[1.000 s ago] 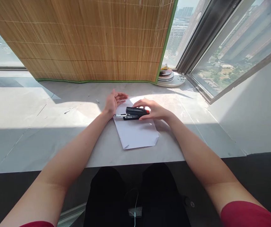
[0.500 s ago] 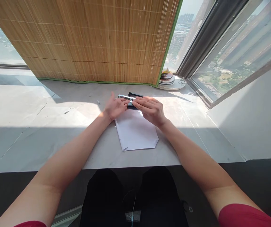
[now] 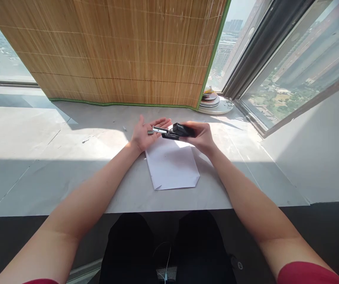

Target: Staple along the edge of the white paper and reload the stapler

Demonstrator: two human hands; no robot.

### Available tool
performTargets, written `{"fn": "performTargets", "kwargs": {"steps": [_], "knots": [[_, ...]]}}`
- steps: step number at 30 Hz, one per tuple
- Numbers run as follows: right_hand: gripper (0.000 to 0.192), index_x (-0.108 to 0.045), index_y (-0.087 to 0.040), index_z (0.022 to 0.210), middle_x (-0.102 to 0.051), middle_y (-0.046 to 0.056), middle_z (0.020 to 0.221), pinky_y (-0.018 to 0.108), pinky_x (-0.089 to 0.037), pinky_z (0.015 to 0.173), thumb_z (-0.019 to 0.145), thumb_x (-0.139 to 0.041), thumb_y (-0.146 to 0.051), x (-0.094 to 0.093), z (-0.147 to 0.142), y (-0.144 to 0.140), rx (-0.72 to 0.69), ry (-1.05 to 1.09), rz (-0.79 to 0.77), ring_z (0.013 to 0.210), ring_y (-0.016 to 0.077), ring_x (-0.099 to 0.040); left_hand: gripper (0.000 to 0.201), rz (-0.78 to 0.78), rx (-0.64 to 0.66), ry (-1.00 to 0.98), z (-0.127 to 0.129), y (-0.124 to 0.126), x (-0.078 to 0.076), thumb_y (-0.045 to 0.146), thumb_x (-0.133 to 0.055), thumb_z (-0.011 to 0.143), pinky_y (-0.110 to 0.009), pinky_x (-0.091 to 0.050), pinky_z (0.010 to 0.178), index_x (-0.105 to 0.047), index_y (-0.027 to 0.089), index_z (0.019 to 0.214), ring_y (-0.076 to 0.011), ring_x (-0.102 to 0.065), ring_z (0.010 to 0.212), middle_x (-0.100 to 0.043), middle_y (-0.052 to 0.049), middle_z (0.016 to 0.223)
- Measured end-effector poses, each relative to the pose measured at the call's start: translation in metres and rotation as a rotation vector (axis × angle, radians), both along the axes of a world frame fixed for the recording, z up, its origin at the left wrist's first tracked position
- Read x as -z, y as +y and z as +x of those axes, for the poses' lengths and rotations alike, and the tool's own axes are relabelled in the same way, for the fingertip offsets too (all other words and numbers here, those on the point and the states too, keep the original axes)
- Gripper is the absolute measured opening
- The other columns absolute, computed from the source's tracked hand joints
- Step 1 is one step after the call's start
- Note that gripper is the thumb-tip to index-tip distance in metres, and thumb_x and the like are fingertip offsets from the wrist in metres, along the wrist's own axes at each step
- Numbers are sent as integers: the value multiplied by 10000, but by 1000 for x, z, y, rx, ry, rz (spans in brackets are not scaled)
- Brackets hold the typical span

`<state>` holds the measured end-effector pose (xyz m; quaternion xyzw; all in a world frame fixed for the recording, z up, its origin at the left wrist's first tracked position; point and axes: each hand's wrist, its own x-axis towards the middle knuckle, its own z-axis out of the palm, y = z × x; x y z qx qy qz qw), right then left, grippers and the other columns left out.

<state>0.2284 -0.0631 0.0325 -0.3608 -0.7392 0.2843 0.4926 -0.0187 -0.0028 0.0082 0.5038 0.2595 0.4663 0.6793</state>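
Note:
A black stapler (image 3: 184,130) is in my right hand (image 3: 203,136), with the fingers and thumb closed around its rear end. Its top cover is swung away from the silvery staple channel (image 3: 160,129), which points left. My left hand (image 3: 145,136) lies palm up and open below the channel's tip, fingers stretched to the right. A small grey piece (image 3: 150,132) shows at the left palm; I cannot tell whether it is loose or part of the stapler. Under both hands is a folded white sheet of paper (image 3: 173,167) on the pale ledge.
The pale ledge (image 3: 53,185) ends at a front edge above my knees. A bamboo blind (image 3: 122,55) hangs close behind the hands. Several stacked plates (image 3: 212,103) stand in the back right corner by the window. Small scraps (image 3: 87,139) lie at the left.
My right hand has turned and shifted right, so the black stapler body now shows in its grip. The left hand stays palm up, its fingers now more visible.

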Motion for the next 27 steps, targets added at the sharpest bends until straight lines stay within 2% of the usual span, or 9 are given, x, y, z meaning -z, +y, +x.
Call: {"fn": "performTargets", "kwargs": {"steps": [3,4,6,9,11,13,15,20,27], "knots": [[379,-869,-222,1109,-840,48,980,410,-653,835,766,-916,-376,3,8,3,-340,-144,-163,884,246,-777,844,25,-23,57,1,-2,-3,911,-443,954,-617,-548,1174,-778,188,1229,-423,-602,1479,-731,-225,1411],[372,-872,-220,1111,-842,43,967,398,-651,826,766,-906,-356,5,8,4,-406,-196,-183,860,236,-775,839,27,-26,70,2,-3,-4,911,-451,951,-622,-547,1172,-781,190,1225,-425,-603,1478,-733,-225,1409],[381,-869,-223,1142,-846,39,976,385,-646,823,781,-892,-343,7,5,4,-451,-252,-191,849,226,-774,835,31,-24,76,3,-4,-5,912,-464,946,-628,-548,1168,-784,192,1220,-430,-605,1475,-739,-223,1401],[373,-853,-243,1191,-847,54,1058,405,-634,886,871,-856,-434,5,-3,3,-443,-266,-151,932,238,-780,844,30,-6,59,4,-7,-7,916,-476,941,-631,-551,1161,-783,187,1234,-435,-609,1469,-749,-220,1388],[378,-844,-273,1217,-830,77,1199,462,-597,1017,972,-761,-549,1,-8,1,-409,-236,-62,1116,270,-760,873,17,23,52,5,-10,-9,921,-466,943,-615,-552,1167,-774,173,1272,-430,-612,1466,-752,-224,1381],[444,-830,-314,1262,-773,85,1377,545,-493,1176,1049,-629,-649,-4,-12,-1,-343,-215,43,1336,303,-671,913,-2,73,51,6,-13,-11,928,-446,947,-589,-548,1181,-757,154,1319,-423,-622,1457,-756,-233,1370],[519,-802,-349,1327,-713,76,1488,602,-381,1261,1082,-521,-709,-5,-16,-2,-297,-244,115,1453,319,-582,949,-22,134,54,7,-16,-12,937,-429,946,-572,-543,1186,-742,136,1348,-422,-645,1429,-765,-241,1348],[597,-738,-368,1444,-664,75,1554,635,-349,1263,1119,-380,-718,3,-20,2,-293,-389,152,1459,326,-530,1008,-92,231,32,10,-18,-11,982,-372,924,-565,-550,1166,-742,141,1339,-422,-703,1344,-784,-223,1327],[565,-723,-366,1470,-672,75,1547,623,-378,1241,1144,-367,-660,6,-26,2,-283,-445,169,1425,324,-561,1024,-135,302,-13,12,-18,-11,1013,-345,899,-534,-540,1165,-751,171,1316,-400,-714,1311,-792,-188,1312]]}}
